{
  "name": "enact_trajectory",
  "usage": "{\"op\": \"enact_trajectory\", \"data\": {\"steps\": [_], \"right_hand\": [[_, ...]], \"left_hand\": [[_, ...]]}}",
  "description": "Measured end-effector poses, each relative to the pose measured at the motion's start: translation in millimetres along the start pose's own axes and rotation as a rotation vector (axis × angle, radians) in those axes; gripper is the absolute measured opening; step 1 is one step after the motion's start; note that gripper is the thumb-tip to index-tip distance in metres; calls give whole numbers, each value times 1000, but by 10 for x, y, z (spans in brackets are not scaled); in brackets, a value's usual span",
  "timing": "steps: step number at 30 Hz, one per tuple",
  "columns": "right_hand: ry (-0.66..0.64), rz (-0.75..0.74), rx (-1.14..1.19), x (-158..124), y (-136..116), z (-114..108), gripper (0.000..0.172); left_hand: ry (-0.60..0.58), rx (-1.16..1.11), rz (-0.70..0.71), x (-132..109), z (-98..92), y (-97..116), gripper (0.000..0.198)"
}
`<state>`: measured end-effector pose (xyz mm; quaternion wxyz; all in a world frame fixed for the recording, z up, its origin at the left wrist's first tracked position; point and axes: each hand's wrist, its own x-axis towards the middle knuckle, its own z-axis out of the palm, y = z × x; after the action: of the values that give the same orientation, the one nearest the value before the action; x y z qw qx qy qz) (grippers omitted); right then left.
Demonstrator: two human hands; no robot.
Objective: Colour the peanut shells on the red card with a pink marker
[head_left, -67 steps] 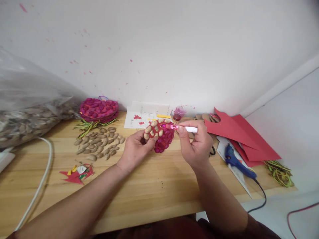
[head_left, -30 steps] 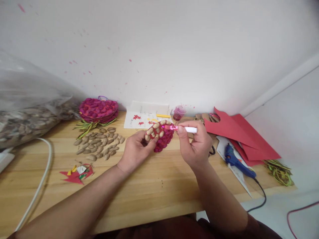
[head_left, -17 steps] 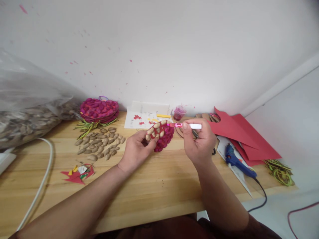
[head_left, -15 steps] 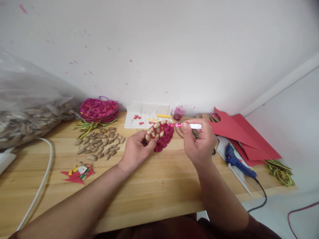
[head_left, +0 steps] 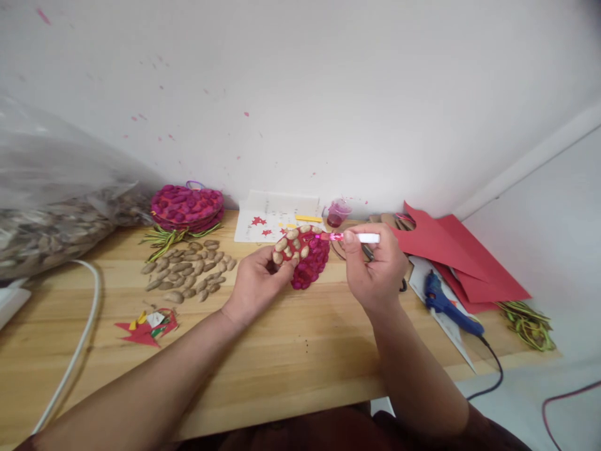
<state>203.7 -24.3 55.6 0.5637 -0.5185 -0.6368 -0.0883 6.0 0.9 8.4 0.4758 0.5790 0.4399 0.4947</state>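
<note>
My left hand point(head_left: 263, 277) grips the left edge of a red piece covered with peanut shells point(head_left: 310, 263), held above the table. Its lower right part is painted magenta, while the shells at its upper left are plain tan. In my right hand point(head_left: 375, 266) is a white-handled paintbrush point(head_left: 369, 238), pinched between thumb and fingers. The brush's pink-smeared tip touches the piece near the line between painted and plain shells. Behind them stands a small clear cup of magenta paint point(head_left: 338, 213).
Loose peanuts point(head_left: 188, 269) and paper scraps point(head_left: 148, 327) lie at left, near a stack of finished magenta pieces point(head_left: 186, 207) and a plastic bag of peanuts point(head_left: 51, 232). To the right are red paper sheets point(head_left: 469, 257), a blue glue gun point(head_left: 448, 304) with its cord, and green strings point(head_left: 528, 326).
The peanut piece has tilted and shifted slightly in my left hand. My right hand and the brush stay almost in the same place.
</note>
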Motion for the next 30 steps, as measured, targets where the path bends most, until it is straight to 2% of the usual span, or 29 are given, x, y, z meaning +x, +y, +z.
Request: {"op": "enact_trajectory", "data": {"steps": [5, 11, 20, 30], "right_hand": [[-64, -92, 81, -22, -27, 14, 7], [-133, -242, -23, -14, -69, 21, 7], [-158, -325, -41, 1, -79, 24, 12], [-174, -363, -82, -2, -84, 29, 8]], "left_hand": [[-4, -8, -26, -6, 2, 30, 25], [-1, 18, -16, -7, -12, 82, 28], [-20, 1, -16, 5, -13, 158, 30], [-18, 11, -31, 14, -33, 144, 35]]}}
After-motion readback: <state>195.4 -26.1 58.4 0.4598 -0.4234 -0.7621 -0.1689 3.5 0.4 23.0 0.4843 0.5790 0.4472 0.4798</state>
